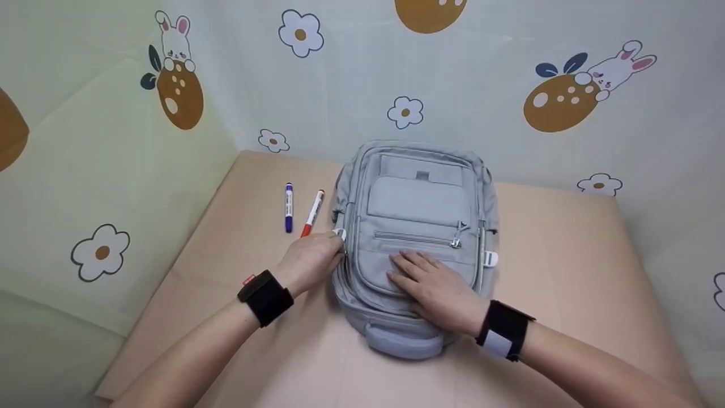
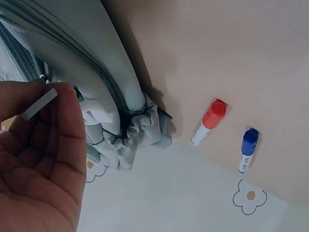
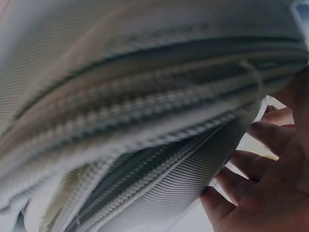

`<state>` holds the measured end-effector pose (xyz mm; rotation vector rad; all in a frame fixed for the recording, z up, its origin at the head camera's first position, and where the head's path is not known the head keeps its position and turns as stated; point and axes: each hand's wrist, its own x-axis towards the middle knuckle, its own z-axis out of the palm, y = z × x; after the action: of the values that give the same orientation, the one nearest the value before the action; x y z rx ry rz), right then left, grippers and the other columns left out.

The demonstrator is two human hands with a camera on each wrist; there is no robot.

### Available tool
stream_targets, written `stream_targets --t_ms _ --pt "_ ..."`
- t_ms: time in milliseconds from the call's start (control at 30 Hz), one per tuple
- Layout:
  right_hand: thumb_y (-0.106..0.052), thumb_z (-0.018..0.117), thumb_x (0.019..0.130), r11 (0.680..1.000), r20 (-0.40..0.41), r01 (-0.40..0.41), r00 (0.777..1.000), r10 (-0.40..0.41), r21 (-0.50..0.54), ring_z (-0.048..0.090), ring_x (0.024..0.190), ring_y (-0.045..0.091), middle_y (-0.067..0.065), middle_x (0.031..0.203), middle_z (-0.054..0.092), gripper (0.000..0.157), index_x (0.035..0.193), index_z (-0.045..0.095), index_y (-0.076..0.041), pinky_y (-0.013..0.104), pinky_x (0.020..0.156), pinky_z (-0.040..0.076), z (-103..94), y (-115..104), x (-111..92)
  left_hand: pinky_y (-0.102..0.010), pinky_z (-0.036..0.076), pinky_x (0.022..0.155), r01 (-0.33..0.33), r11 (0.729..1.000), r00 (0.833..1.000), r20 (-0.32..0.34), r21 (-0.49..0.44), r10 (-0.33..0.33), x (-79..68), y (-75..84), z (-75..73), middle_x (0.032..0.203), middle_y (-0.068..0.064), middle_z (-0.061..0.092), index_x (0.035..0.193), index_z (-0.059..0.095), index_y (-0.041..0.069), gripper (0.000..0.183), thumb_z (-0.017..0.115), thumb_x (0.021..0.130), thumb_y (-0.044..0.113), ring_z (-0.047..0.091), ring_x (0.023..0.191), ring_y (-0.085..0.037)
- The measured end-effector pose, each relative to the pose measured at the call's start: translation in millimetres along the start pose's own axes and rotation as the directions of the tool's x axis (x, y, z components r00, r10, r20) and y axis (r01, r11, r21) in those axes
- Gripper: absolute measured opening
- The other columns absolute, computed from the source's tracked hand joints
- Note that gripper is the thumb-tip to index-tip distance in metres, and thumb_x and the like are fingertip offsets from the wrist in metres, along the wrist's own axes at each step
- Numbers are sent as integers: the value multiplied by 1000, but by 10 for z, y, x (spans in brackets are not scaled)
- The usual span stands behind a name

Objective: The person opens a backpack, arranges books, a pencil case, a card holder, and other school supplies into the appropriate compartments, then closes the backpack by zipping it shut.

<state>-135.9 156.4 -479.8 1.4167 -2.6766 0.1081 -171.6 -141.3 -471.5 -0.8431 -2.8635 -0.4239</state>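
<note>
Gray backpack [image 1: 410, 228] lies centre on worktop [image 1: 555, 272]. Left grip [image 1: 310, 263] pinches a pale zipper pull [image 2: 40, 104] at its left side; right grip [image 1: 437, 290] released, fingers spread on bag front. Red marker [image 1: 313, 213], blue marker [image 1: 289, 208] left.

Now have a backpack [image 1: 416, 198] on the tabletop [image 1: 555, 283] with a backdrop [image 1: 481, 68] behind; spot a marker [image 1: 289, 208] off left, a second marker [image 1: 314, 212] in between; see the left hand [image 1: 310, 262] at the backpack's left side, the right hand [image 1: 439, 292] on its front.
</note>
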Motion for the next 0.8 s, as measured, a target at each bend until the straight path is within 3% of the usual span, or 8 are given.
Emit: stream_targets --t_ms 133,400,533,800 --pt "-23 77 90 1000 -6 -1 1000 1 -7 37 146 35 16 157 43 59 145 58 -11 50 119 29 -1 7 5 -36 48 61 7 1000 999 40 23 -8 -20 51 -26 76 0 56 84 63 11 15 65 99 13 54 67 -19" --pt "-26 78 90 1000 -5 -6 1000 6 1 36 146 35 16 158 42 61 145 57 -12 49 119 28 -6 4 17 -37 47 55 -42 998 996 76 55 37 -123 171 -72 75 -2 55 88 65 7 13 62 99 12 53 64 -19" --pt "-26 78 90 1000 -4 -12 1000 12 -5 36 147 34 15 158 42 62 146 57 -12 49 119 28 -3 8 15 -35 46 54 -28 999 994 108 47 23 -142 206 -91 74 0 51 89 65 7 14 60 101 12 51 64 -18" --pt "-28 78 90 998 -1 1 1000 -1 55 34 147 36 17 159 40 63 146 56 -11 51 119 27 -57 38 -59 -33 47 58 5 1000 997 83 -21 -3 -167 177 -92 78 2 53 90 62 11 10 65 99 13 52 66 -16"
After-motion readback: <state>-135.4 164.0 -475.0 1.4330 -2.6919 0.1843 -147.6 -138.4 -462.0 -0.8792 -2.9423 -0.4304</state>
